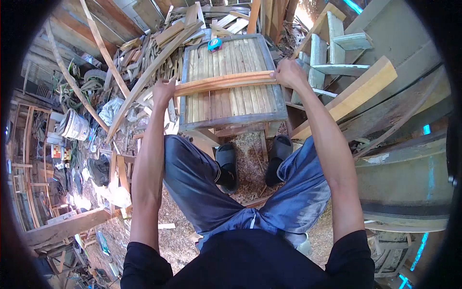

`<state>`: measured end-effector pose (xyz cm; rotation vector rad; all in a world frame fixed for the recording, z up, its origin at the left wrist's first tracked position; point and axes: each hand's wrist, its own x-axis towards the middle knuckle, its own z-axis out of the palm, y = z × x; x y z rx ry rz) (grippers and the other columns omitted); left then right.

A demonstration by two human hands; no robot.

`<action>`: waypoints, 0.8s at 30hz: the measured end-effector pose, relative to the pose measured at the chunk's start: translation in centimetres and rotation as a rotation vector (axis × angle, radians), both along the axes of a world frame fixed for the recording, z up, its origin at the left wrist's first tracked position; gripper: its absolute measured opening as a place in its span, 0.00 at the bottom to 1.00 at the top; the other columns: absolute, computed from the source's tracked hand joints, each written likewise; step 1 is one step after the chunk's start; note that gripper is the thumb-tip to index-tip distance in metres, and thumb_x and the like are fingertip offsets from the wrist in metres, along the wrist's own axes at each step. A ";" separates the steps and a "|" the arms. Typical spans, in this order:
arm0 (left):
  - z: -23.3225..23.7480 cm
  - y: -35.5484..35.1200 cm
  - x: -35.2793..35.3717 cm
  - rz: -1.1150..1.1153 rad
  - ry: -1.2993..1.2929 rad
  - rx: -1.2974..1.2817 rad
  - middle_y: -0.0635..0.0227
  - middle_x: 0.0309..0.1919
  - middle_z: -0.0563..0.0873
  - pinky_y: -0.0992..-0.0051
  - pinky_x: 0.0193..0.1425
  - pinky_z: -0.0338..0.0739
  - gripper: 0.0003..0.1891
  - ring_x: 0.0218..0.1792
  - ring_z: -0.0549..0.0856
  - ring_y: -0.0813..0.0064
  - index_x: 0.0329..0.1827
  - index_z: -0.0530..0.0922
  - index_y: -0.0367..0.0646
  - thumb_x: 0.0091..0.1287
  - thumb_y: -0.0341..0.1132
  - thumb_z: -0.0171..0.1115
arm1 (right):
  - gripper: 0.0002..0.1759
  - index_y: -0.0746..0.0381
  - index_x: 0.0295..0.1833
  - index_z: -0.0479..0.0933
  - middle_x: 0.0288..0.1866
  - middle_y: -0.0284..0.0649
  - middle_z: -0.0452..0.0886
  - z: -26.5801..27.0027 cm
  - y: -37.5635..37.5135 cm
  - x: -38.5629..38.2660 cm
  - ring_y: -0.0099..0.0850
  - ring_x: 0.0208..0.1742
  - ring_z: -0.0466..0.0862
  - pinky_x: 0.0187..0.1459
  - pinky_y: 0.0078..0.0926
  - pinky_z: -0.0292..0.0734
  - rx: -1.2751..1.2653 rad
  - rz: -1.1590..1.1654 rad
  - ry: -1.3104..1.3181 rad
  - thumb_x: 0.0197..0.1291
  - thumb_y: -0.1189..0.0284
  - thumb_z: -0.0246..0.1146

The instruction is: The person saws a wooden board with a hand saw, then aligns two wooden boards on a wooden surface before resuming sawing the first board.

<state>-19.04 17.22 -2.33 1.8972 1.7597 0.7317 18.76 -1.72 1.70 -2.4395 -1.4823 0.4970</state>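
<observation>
A narrow wooden strip (224, 83) runs crosswise over a low slatted table (226, 107) with a dark frame. At its left end my left hand (164, 91) has its fingers closed round the wood. My right hand (289, 73) grips the opposite end, just past the table's right edge. Both arms are stretched forward. Behind the strip, near the far edge of the table, lies a blue tape measure (215, 45).
Heaped wood scraps (168, 33) lie behind and left of the table. A long plank (351, 96) slants along the right, near a pale wooden frame (332, 53). A white bucket (76, 125) stands at left. Shavings cover the floor (248, 166) round my sandals.
</observation>
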 end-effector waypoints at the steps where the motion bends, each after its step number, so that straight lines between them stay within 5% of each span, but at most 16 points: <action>1: 0.7 -0.4 1.5 -0.007 -0.002 0.006 0.50 0.38 0.88 0.62 0.48 0.79 0.22 0.41 0.87 0.55 0.45 0.83 0.33 0.59 0.46 0.70 | 0.27 0.68 0.47 0.84 0.50 0.58 0.84 0.2 -0.1 -0.1 0.50 0.55 0.84 0.56 0.43 0.80 0.001 0.005 -0.001 0.55 0.54 0.72; 3: 1.9 -1.4 5.2 -0.268 0.020 0.466 0.47 0.40 0.87 0.60 0.52 0.78 0.18 0.45 0.86 0.51 0.43 0.83 0.36 0.62 0.44 0.68 | 0.27 0.68 0.48 0.84 0.49 0.58 0.84 0.3 -0.3 -0.3 0.50 0.55 0.84 0.55 0.43 0.80 0.004 -0.010 -0.007 0.55 0.53 0.72; 5: 3.3 -3.7 9.7 -0.424 0.009 0.528 0.48 0.43 0.86 0.59 0.55 0.76 0.14 0.48 0.84 0.49 0.42 0.84 0.39 0.64 0.42 0.66 | 0.16 0.60 0.39 0.88 0.40 0.52 0.87 -0.8 -0.1 -0.3 0.48 0.45 0.86 0.50 0.43 0.80 0.078 -0.043 -0.075 0.55 0.58 0.73; 10: 2.8 -5.6 19.2 -0.719 -0.087 0.429 0.50 0.45 0.86 0.58 0.57 0.75 0.15 0.51 0.82 0.51 0.45 0.84 0.41 0.64 0.43 0.66 | 0.18 0.60 0.39 0.88 0.41 0.53 0.86 -0.4 -0.7 -0.7 0.49 0.46 0.86 0.49 0.43 0.81 0.091 -0.058 -0.065 0.55 0.56 0.72; 12: 2.1 -6.6 21.0 -1.079 -0.019 0.278 0.51 0.49 0.84 0.61 0.61 0.74 0.19 0.54 0.81 0.51 0.53 0.81 0.41 0.64 0.43 0.67 | 0.18 0.60 0.38 0.88 0.41 0.53 0.86 -0.1 -0.8 -1.1 0.49 0.46 0.86 0.49 0.44 0.81 0.107 -0.089 -0.084 0.54 0.55 0.72; 19: 1.8 -8.0 21.4 -1.197 0.292 0.200 0.55 0.47 0.82 0.61 0.58 0.76 0.23 0.52 0.81 0.52 0.52 0.79 0.38 0.57 0.41 0.71 | 0.24 0.64 0.48 0.84 0.54 0.56 0.81 0.5 -0.9 -1.4 0.50 0.56 0.83 0.54 0.45 0.79 0.061 -0.076 -0.057 0.55 0.55 0.71; 24: 0.6 -8.5 21.8 -1.157 0.041 0.232 0.56 0.39 0.82 0.61 0.51 0.76 0.22 0.44 0.82 0.52 0.44 0.80 0.35 0.53 0.42 0.74 | 0.19 0.65 0.48 0.84 0.55 0.57 0.80 0.9 -0.8 -1.5 0.51 0.55 0.84 0.54 0.46 0.79 0.068 -0.081 -0.010 0.58 0.62 0.67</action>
